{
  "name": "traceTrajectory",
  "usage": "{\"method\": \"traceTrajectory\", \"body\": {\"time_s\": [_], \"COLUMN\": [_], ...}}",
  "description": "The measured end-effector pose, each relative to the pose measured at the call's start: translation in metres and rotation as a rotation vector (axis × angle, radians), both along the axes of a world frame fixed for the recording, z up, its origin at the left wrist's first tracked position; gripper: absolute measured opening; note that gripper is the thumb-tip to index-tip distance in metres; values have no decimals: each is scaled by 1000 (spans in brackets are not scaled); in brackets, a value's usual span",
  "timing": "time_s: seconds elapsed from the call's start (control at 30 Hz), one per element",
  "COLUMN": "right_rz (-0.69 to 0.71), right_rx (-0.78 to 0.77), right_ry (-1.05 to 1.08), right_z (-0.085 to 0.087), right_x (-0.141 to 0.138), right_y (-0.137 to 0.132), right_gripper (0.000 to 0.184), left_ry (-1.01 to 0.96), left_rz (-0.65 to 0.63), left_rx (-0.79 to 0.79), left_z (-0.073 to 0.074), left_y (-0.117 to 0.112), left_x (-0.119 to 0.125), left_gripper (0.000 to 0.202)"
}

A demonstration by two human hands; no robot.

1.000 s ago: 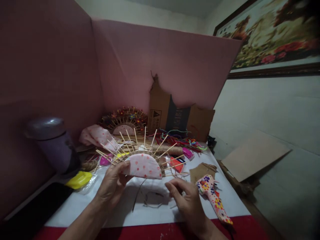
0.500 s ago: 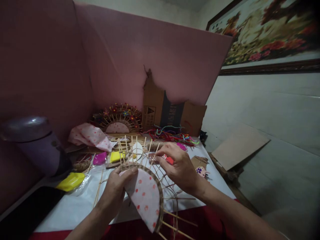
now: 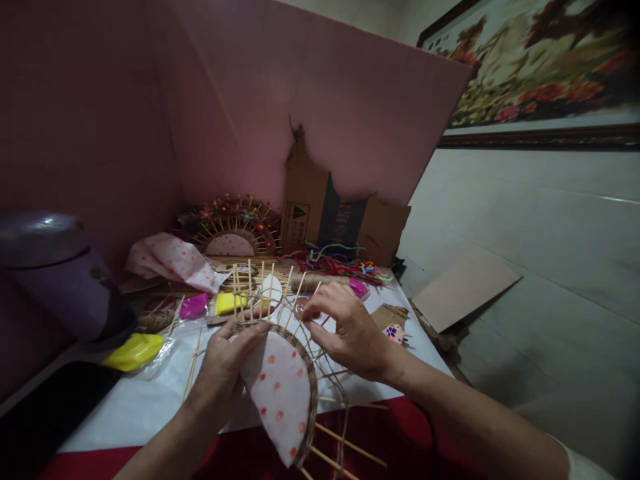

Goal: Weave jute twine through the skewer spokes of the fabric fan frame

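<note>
My left hand (image 3: 220, 363) grips a half-round woven panel (image 3: 283, 393) by its upper left edge, thumb on the front. White cloth with red flower prints covers the panel's face, and a band of brown twine runs around its curved rim. Thin wooden sticks (image 3: 350, 443) fan outward from that rim. At the upper right sticks, my right hand (image 3: 350, 333) has thumb and forefinger pinched together on what looks like the twine (image 3: 344, 407), which hangs in a loose loop below. The exact pinch point is partly hidden by the fingers.
Behind stand a finished-looking half-round piece (image 3: 230, 244) with colourful flowers and torn cardboard (image 3: 300, 200). Yellow clay packets (image 3: 134, 352), a twine roll (image 3: 313, 283) and pipe cleaners (image 3: 330, 260) lie about. A purple bottle (image 3: 60, 287) and black phone-like slab (image 3: 60, 407) are left.
The view has shifted slightly. Both hands still hold the panel and its strand in nearly the same places; my right fingertips have moved a little along the sticks.
</note>
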State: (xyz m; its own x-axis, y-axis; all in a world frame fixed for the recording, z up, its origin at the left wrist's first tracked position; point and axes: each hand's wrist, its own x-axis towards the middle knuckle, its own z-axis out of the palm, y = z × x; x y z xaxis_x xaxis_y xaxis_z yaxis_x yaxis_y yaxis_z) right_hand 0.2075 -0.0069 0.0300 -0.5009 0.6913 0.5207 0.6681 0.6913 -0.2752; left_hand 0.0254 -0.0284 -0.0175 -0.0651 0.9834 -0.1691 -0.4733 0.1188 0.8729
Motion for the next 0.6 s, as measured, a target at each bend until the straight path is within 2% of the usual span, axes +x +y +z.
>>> {"method": "traceTrajectory", "body": {"time_s": [0.3,0.6], "right_rz": [-49,-65], "right_rx": [23,47], "right_ry": [-5,-10], "right_z": [-3,-4], "right_x": [-4,-8], "right_y": [-7,-4], "right_gripper": [6,10], "left_ry": [-61,-61], "left_rz": [-37,-53], "left_rx": [25,19], "left_z": [2,3], "left_y": [0,-3], "left_x": [2,4], "left_gripper": [60,56]}}
